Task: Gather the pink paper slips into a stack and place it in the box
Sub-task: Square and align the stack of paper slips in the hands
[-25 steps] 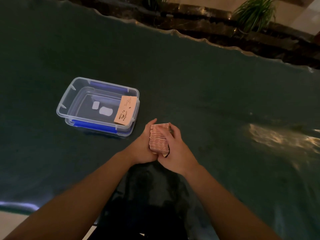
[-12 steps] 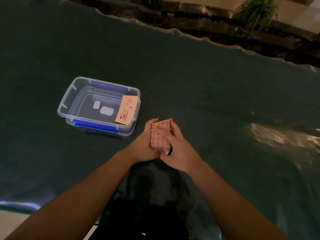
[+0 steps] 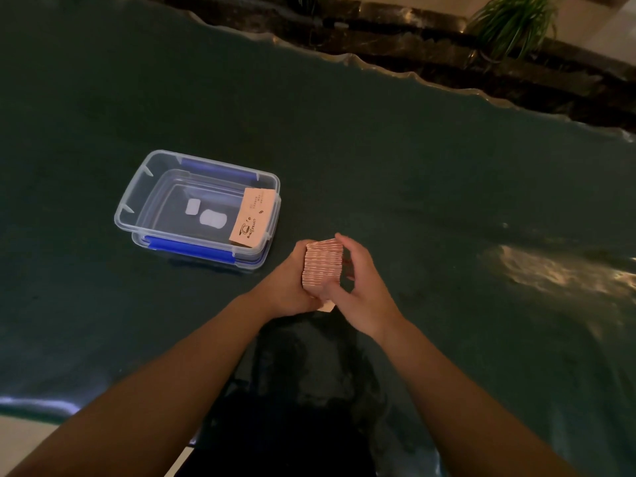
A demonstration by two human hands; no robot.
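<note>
A thick stack of pink paper slips (image 3: 321, 265) stands on edge between both hands, just above the dark green table. My left hand (image 3: 287, 287) grips its left side. My right hand (image 3: 361, 290) wraps the right side, fingertips over the top edge. The clear plastic box (image 3: 137, 197) with blue clips sits to the left of the hands, open-topped. One pink slip (image 3: 254, 218) with a coffee cup print leans against the box's right inner wall. A corner of one slip pokes out under the hands.
The dark green table (image 3: 395, 160) stretches all round, with a wavy far edge. Potted plants (image 3: 509, 22) and a dark ledge lie beyond it. A bright reflection (image 3: 550, 270) shows on the right. Two white labels (image 3: 206, 215) are on the box floor.
The stack has shifted slightly up and away from me between my hands, and my right fingers have moved from the stack's front to its top and right side.
</note>
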